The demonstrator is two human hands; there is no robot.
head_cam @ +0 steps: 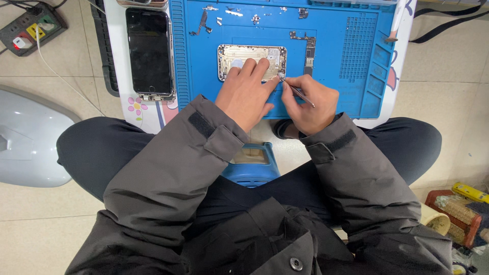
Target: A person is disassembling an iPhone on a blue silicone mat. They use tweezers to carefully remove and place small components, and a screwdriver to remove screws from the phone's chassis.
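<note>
Hidden and cut-off items

The left hand (pixel 246 94) covers the near edge of the opened phone housing (pixel 252 62). The tweezer (pixel 300 94) tips and gripped part are too small to identify. The far mat (pixel 326 97) edge is cut off.

One head-worn camera looks steeply down from close above the lap, facing toward twelve o'clock, where the blue mat (pixel 326 61) covers the surface (pixel 116 56).

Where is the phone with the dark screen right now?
The phone with the dark screen lies at upper left in the head view, just left of the blue mat, apart from both hands.
</note>
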